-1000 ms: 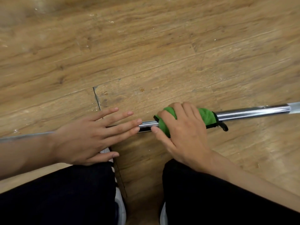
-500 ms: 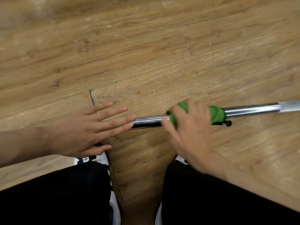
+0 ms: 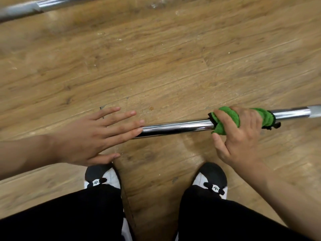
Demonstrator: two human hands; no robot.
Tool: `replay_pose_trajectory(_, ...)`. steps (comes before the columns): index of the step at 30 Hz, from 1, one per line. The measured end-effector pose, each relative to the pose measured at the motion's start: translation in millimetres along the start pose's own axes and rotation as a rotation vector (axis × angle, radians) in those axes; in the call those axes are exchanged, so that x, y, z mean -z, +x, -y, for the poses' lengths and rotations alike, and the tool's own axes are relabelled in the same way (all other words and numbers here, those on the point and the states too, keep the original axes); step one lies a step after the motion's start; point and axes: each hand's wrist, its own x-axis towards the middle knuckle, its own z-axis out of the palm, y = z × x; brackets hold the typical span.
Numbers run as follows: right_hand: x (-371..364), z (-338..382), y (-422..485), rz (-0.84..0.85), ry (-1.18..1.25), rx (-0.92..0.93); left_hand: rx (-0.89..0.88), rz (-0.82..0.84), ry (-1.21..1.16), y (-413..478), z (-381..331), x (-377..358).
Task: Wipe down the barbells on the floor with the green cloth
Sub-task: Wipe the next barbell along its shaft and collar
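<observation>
head view, looking down onto a wooden floor (image 3: 156,66). a chrome barbell (image 3: 175,128) lies on the floor, running from under the left hand out past the right edge of the frame, where its shiny shaft meets a duller section. the green cloth (image 3: 231,117) is wrapped round the shaft toward the right, and the right hand (image 3: 243,136) holds it there, its grip curled over cloth and bar with the thumb on the near side. the left hand (image 3: 86,138) lies flat over the bar, its grip spread, fingers straight, two fingertips touching the shaft. a stretch of shaft shows between the two hands. a second barbell (image 3: 34,7) lies well apart at the top left corner, cut by the frame edge; floorboards fill the room between the two bars. two black-and-white shoes (image 3: 102,178) stand on the near side of the bar, close to it, with black trousers (image 3: 69,214) below them.
</observation>
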Motion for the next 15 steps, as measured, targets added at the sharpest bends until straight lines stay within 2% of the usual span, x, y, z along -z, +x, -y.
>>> replay_pose_trajectory(3,-8,41,15,-0.019,0.085,-0.167,0.009,0.011,-0.021,4,9,2)
replay_pose_trajectory(8,-27,120,42,0.155,0.126,0.089,0.050,0.033,-0.046,12,24,7)
replay_pose_trajectory(12,-35,84,50,0.097,0.088,0.268,0.086,0.051,0.068,17,37,13)
replay_pose_trajectory(15,-37,26,51,0.010,0.004,0.216,0.224,-0.003,0.132,31,27,14)
